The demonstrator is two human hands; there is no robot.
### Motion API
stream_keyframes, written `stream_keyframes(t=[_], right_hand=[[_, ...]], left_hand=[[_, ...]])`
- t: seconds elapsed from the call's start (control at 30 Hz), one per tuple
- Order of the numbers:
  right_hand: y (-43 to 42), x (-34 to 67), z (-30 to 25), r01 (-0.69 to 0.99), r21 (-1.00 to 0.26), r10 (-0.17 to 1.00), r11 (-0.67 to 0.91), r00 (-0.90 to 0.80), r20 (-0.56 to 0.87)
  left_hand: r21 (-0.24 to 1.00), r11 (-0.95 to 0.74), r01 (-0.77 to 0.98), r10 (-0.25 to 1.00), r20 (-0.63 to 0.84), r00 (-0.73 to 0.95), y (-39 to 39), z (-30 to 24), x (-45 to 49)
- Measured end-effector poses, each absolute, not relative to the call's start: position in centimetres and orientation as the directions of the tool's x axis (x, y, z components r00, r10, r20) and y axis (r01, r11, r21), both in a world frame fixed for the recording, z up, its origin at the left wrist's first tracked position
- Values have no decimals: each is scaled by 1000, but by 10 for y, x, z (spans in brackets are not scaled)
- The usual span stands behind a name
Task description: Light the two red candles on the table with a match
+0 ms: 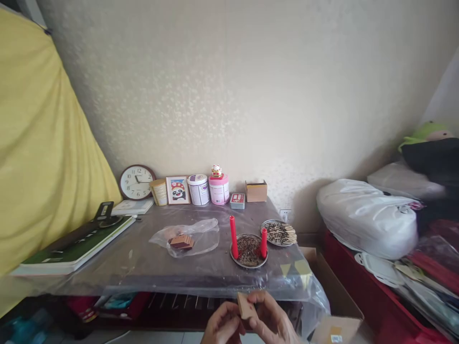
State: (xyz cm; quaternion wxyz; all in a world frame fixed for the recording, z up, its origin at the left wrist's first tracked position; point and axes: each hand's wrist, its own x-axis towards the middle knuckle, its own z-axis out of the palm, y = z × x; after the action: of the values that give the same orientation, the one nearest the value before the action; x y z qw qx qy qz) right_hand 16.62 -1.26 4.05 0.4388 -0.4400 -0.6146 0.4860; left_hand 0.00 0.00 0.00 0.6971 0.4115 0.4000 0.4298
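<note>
Low in front of me, just off the table's near edge, both hands are at a small tan matchbox point(245, 306). My right hand point(270, 317) pinches it between thumb and fingers from the right. My left hand point(225, 324) has its fingers closed against the box's lower left side; its fingertips are partly hidden. Beyond the hands stands a round metal plate point(249, 265) of dark bits, with a tall red candle point(233, 237) and a shorter red candle point(264, 243) upright on it. Neither shows a flame. Several matchsticks point(285, 233) lie on a second plate behind, many blackened.
On the plastic-covered table point(143, 258) lies a clear bag point(206, 234) with stacked brown boxes point(181, 241). A clock point(136, 182), tins point(198, 190) and a small carton point(256, 192) line the wall. A green book point(75, 243) lies left; a cardboard box point(337, 329) stands right.
</note>
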Motion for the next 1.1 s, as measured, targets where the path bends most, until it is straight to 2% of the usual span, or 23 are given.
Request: stream_keyframes(t=[0.1, 0.23, 0.37, 0.6, 1.1], right_hand=[[-15, 170, 41, 186, -961, 964, 203, -207, 164], [-19, 170, 38, 293, -904, 946, 312, -186, 267], [-23, 167, 38, 341, -856, 919, 389, -208, 335], [-23, 166, 34, 363, -816, 892, 450, -235, 387], [-22, 157, 33, 318, -829, 887, 461, -212, 411]], left_hand=[[833, 318, -453, 931, -183, 317, 0, 3, 5], [729, 368, -577, 916, -180, 358, -6, 11, 7], [673, 439, -595, 880, -190, 435, -9, 16, 8], [614, 421, -668, 888, -127, 442, -11, 19, 11], [549, 376, -746, 885, 27, 466, -12, 23, 12]])
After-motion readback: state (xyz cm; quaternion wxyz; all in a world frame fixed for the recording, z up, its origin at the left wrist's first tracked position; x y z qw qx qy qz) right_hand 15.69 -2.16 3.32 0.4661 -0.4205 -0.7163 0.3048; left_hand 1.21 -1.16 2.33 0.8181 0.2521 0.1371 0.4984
